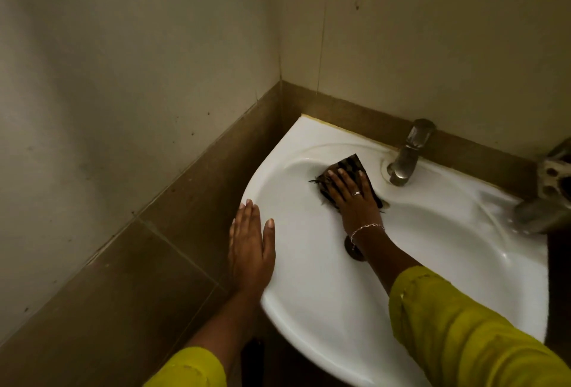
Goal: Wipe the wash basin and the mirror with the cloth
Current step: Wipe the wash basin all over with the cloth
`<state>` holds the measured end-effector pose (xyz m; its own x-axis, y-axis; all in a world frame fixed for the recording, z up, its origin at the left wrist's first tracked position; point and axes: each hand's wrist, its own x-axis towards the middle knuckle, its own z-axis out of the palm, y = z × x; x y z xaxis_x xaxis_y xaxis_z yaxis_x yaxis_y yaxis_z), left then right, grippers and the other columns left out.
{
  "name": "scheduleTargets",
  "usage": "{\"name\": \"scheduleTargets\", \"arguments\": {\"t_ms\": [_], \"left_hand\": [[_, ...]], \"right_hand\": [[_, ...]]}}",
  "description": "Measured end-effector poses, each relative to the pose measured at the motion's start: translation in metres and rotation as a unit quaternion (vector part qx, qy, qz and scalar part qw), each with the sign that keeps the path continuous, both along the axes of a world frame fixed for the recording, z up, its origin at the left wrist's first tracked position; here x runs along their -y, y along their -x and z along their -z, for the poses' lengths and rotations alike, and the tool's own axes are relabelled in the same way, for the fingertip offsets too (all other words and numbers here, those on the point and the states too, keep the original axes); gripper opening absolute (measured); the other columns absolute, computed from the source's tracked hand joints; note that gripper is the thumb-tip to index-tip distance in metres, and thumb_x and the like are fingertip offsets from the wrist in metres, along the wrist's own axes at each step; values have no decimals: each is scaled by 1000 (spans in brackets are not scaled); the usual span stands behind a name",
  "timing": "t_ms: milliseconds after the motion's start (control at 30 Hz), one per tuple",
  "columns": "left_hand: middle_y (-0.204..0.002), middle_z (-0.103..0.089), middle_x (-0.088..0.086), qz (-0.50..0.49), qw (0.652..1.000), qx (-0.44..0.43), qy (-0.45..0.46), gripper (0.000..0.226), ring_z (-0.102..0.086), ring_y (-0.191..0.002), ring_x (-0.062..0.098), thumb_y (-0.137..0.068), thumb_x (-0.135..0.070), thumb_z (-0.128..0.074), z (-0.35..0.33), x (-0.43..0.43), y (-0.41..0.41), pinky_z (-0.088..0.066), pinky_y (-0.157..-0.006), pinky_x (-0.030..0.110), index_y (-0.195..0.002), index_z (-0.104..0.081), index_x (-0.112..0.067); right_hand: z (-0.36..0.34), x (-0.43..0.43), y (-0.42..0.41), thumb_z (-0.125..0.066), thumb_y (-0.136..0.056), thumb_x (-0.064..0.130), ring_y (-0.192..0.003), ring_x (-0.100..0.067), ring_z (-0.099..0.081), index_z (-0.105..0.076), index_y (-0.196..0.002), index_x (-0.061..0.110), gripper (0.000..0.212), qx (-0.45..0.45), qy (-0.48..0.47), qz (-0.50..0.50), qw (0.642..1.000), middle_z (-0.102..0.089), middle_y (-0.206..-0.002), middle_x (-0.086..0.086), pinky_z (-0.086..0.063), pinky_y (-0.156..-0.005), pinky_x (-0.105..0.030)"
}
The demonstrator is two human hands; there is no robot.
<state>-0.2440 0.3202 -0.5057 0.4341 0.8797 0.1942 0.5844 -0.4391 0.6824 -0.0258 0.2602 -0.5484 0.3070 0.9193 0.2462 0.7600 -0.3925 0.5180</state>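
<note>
A white wash basin (309, 309) is fixed in a wall corner. My right hand (352, 198) lies flat on a dark patterned cloth (350, 164), pressing it against the basin's inner back slope, left of the tap. The cloth's far corner sticks out beyond my fingertips. My left hand (250, 244) rests palm down on the basin's left rim, fingers apart, holding nothing. The drain (352, 247) is partly hidden under my right wrist. No mirror is in view.
A metal tap (404, 155) stands on the basin's back ledge. Another metal fitting (547, 198) juts in at the right edge. Beige walls with a brown tile band meet behind the basin. Brown tiles lie to the left of the basin.
</note>
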Motion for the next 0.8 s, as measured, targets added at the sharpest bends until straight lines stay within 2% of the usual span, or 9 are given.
{"name": "scheduleTargets", "arguments": {"t_ms": [67,200,267,367,433,533,633,700,800], "left_hand": [[-148,-33,9,2,1000,-2,0,90,-24,-139,18,-80,-70,-5,-1,0,0,-12,-113,30,-137,-36,-6],[-148,-32,9,1,1000,-4,7,77,-23,-139,18,-81,-55,-13,-2,1,0,-11,-114,30,-137,-35,-6],[-148,-33,9,-1,1000,0,4,81,-24,-139,19,-81,-60,-12,-2,1,0,-13,-113,31,-136,-36,-5],[-148,-33,9,-2,1000,2,0,83,-24,-139,18,-81,-62,-12,-1,1,0,-13,-113,31,-136,-37,-5],[-148,-33,9,-2,1000,1,-1,84,-23,-139,17,-81,-64,-11,0,0,-1,-13,-113,31,-136,-36,-5],[-148,-32,9,-2,1000,-2,-7,96,-22,-138,15,-79,-73,1,0,0,-1,-13,-113,31,-136,-36,-5],[-149,-31,7,-3,1000,-5,1,100,-22,-138,15,-75,-75,6,0,1,-1,-12,-113,30,-138,-34,-7],[-149,-30,7,-1,1000,-5,7,101,-20,-137,12,-74,-75,7,0,1,-1,-11,-114,30,-138,-33,-8],[-148,-32,7,-6,1000,1,8,100,-22,-137,13,-76,-75,6,-1,0,-1,-13,-114,31,-137,-35,-8]], "right_hand": [[4,10,-3,-53,-75,10,-138,-21,-31,-30,-138,19,68,-7,-11,-1,1000,-37,-147,2,6,-114,-48],[12,25,-3,-47,-74,5,-142,-29,19,-28,-139,11,68,-10,-40,12,999,-23,-149,-4,14,-115,-47],[14,29,3,-46,-71,4,-140,-27,25,-26,-138,9,70,-29,-51,32,998,-25,-149,-7,15,-115,-46],[21,30,15,-48,-67,3,-143,-29,9,-29,-138,4,73,-105,-60,64,991,-38,-145,-15,14,-116,-44],[25,26,22,-49,-67,1,-140,-30,-16,-39,-135,3,69,-151,-31,80,985,-44,-142,-15,14,-116,-41],[33,14,27,-49,-74,17,-123,-31,-50,-49,-129,4,57,-202,19,62,977,-54,-133,-15,11,-117,-40],[36,2,28,-32,-79,25,-120,-31,-54,-38,-130,7,54,-241,40,60,968,-56,-131,-14,10,-115,-43],[38,-6,29,-31,-79,26,-120,-30,-54,-36,-129,9,53,-252,48,40,966,-56,-131,-13,6,-114,-45],[34,-26,33,-30,-77,29,-121,-31,-53,-34,-131,10,57,-286,74,38,954,-55,-133,-13,-14,-111,-49]]}}
